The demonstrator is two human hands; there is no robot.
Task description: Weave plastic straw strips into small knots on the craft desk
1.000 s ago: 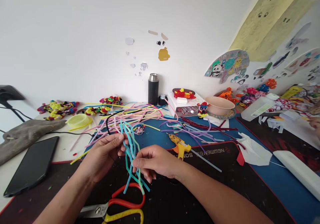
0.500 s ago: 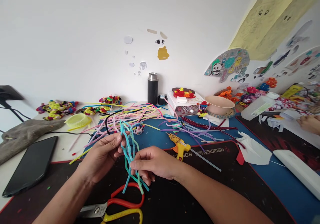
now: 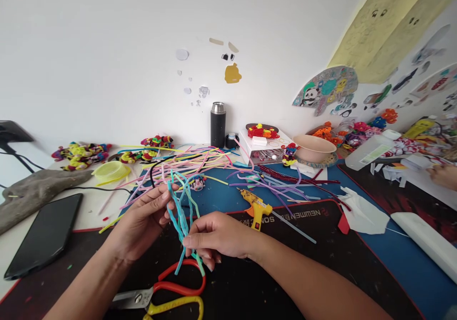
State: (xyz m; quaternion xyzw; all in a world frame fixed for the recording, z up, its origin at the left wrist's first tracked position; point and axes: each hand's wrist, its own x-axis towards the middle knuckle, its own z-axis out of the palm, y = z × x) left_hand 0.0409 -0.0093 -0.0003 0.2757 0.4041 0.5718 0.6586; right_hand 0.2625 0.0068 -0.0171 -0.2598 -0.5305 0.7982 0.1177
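Note:
A loose bunch of blue and mint-green pipe cleaners point(image 3: 181, 215), bent in waves, is held upright between my two hands. My left hand point(image 3: 148, 217) pinches a blue strand near the upper part of the bunch. Lower down, my right hand point(image 3: 214, 236) is closed on the strands, with thumb and fingers together. Below the bunch lie scissors point(image 3: 180, 286) with one red and one yellow handle, their blades pointing left. Some lower strand ends hang over the red handle. A yellow glue gun point(image 3: 257, 208) with a clear stick lies beyond my right hand.
Many pastel pipe cleaners point(image 3: 210, 160) spread across the table behind my hands. A black phone point(image 3: 43, 234) lies at left. Against the wall stand a black thermos point(image 3: 218, 127) and a beige bowl point(image 3: 314, 148). Another person's hand point(image 3: 444, 175) shows at the far right.
My left hand has shifted slightly left, spreading the blue strand away from the others. My right hand still grips the lower part, and the bunch's lower end has turned a little.

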